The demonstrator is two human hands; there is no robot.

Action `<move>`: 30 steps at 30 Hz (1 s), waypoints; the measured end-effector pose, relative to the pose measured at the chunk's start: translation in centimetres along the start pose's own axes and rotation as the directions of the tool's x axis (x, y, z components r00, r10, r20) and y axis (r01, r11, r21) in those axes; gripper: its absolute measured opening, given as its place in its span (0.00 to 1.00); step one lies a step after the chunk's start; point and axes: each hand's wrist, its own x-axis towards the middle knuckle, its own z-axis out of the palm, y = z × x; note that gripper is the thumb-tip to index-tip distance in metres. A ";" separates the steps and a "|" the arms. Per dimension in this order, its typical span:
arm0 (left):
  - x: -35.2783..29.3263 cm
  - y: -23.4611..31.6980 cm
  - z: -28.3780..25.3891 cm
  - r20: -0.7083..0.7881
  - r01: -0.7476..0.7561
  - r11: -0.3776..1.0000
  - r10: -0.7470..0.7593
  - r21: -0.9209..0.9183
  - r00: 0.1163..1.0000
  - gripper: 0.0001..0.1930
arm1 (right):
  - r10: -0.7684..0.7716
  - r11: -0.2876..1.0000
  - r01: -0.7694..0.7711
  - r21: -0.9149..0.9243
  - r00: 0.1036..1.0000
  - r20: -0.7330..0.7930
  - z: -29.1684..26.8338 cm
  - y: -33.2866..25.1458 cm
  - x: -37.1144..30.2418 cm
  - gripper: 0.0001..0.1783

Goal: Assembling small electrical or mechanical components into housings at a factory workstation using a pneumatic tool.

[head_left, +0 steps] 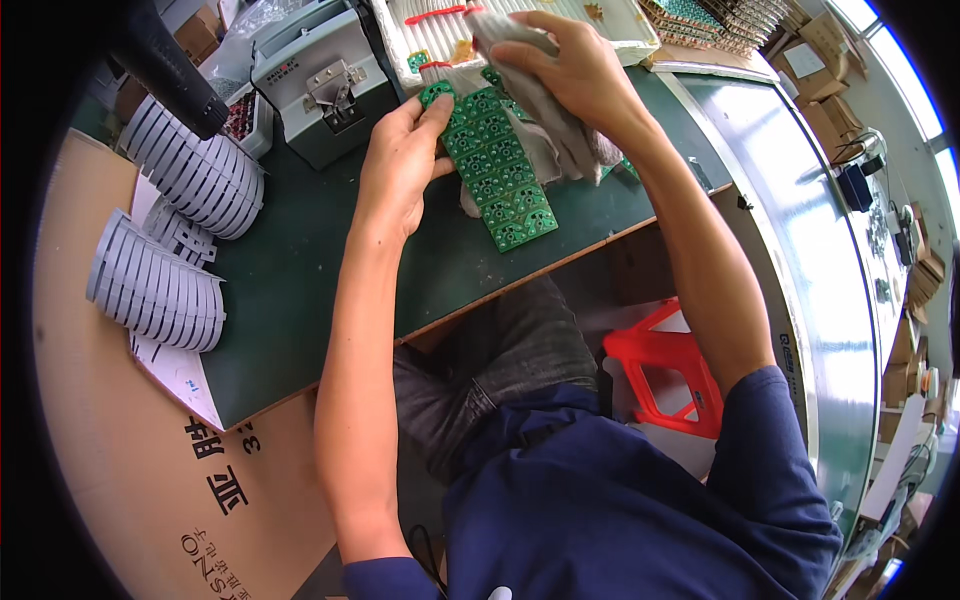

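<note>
Panel of green circuit boards [497,175] lying near bench [300,290] front edge, mid-wipe by look. L hand [400,175] pinning panel's far-left corner, fingers together, flat. R hand [580,75] pressing grey cloth [550,130] over far part, fingers clamping it. Near boards lying uncovered.

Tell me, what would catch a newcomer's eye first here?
The green circuit board panel at the centre of the dark green table, with the left hand steadying its near edge. Above it, the right hand presses a grey cloth onto the panel. Far left stand fanned stacks of grey plastic parts.
</note>
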 end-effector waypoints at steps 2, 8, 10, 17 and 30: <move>-0.2 -0.5 -0.4 -0.011 -0.003 1.000 0.003 -0.025 1.000 0.16 | 0.050 0.993 -0.049 0.111 0.999 -0.010 -1.7 -3.3 0.4 0.26; -0.3 -0.5 0.7 -0.067 -0.065 0.987 0.056 -0.146 0.996 0.15 | -0.014 1.000 0.014 0.000 0.997 -0.076 -1.0 -0.3 1.1 0.28; 0.1 -1.1 0.7 -0.108 -0.095 0.973 0.074 -0.210 0.991 0.15 | -0.074 0.996 0.079 -0.039 0.992 0.106 -0.7 0.1 1.5 0.28; 1.2 -3.6 2.4 -0.285 -0.257 0.925 0.176 -0.279 0.942 0.15 | -0.079 0.976 0.024 0.216 0.965 0.249 0.7 -2.7 -1.1 0.29; 0.5 -2.9 2.9 -0.241 -0.334 0.942 0.334 0.044 0.911 0.16 | 0.012 0.975 -0.062 0.212 0.973 0.229 0.4 -2.8 -2.2 0.39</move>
